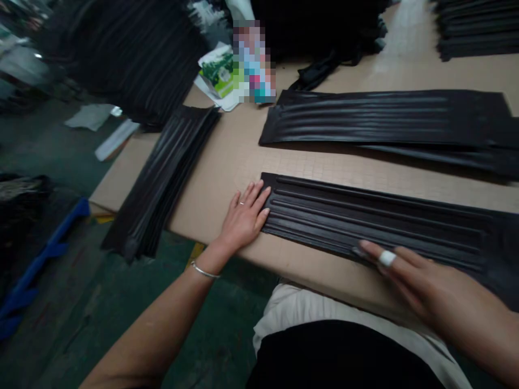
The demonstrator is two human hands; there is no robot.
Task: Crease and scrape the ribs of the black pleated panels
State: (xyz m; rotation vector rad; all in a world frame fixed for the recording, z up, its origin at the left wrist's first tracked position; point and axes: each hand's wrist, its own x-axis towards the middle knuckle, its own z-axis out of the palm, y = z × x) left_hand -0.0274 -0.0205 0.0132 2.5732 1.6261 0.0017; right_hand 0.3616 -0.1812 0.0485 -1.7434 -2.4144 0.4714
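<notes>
A long dark brown, leather-like panel (324,210) with raised ribs lies flat in front of me, its right end running out of view. My left hand (245,219) rests with fingers spread on the table and fingertips on the panel's left end. Over the panel's near edge is my right hand (409,270), blurred, with a white band round one finger. Its fingers are closed, and a small greyish tip shows at the fingertips. What that is I cannot make out.
More ribbed panels (377,119) lie overlapping behind on the tan tabletop (227,162). A stack of dark panels (162,178) overhangs the table's left edge. Farther back are a green-and-white packet (221,73) and big dark piles (121,54). A blue pallet (44,265) is on the floor at left.
</notes>
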